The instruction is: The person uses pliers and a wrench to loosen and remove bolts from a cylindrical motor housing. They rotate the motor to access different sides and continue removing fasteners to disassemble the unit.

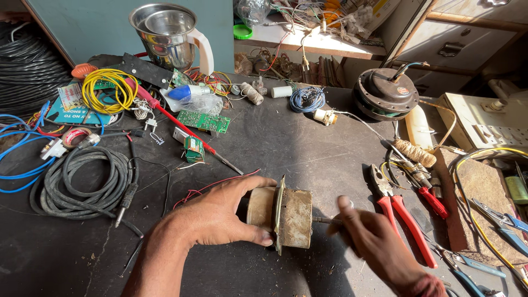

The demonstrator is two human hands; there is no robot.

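Dust and scratches cover my dark workbench, lit hard by sun from the upper right. Near its front edge lies a small dirty motor on its side; my left hand is clamped around its pale left end, thumb underneath. My right hand pinches the thin shaft sticking out to the right (blur hides exactly how the fingers close). Bare bench shows only around the motor and straight behind it. Left is crowded: a black cable coil, yellow wire coil, red screwdriver, green circuit board, steel mixer jar. Right of my hand lie red-handled pliers, beyond them a round fan motor. Blue-handled tools run off the right edge.
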